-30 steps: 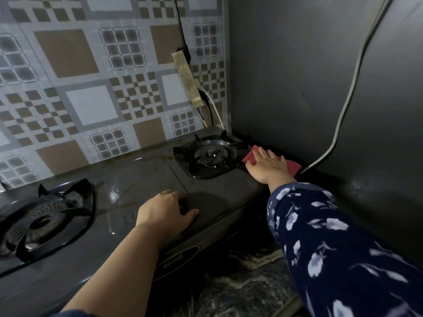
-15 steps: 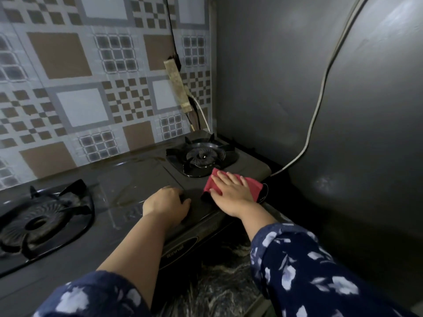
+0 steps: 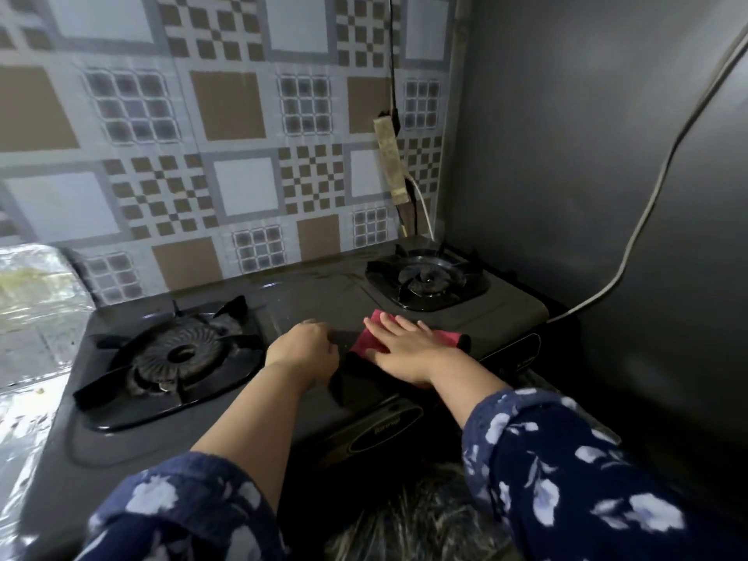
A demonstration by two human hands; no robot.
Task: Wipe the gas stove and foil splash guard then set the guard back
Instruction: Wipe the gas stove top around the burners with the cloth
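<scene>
Stove (image 3: 307,301) first: one dark gas stove filled the middle of the view, carrying two burners, the left burner (image 3: 178,354) toward eight o'clock and the right burner (image 3: 425,279) toward one o'clock. Two hands were on its top between them. The right hand (image 3: 409,350) lay flat with fingers straight and together, pressing one red cloth (image 3: 366,340) onto the stove surface just below the right burner; the cloth showed past the fingertips at ten o'clock of the hand and again as a dark-edged strip at its three o'clock side. The left hand (image 3: 303,350) rested on the stove just beside the cloth, at nine o'clock of the right hand, its fingers curled under; whether they gripped anything could not be told from this angle, though it looked like a bare bracing fist. Both forearms came out of dark blue floral sleeves (image 3: 566,471). One foil splash guard (image 3: 28,317) stood at the far left edge, at nine o'clock of the stove, crumpled and bright, touching or very near the stove's left side. Behind, at twelve o'clock, one patterned tile wall (image 3: 202,135) held one power strip (image 3: 390,159), hung tilted. One grey cable (image 3: 664,164) ran down the dark wall at three o'clock.
</scene>
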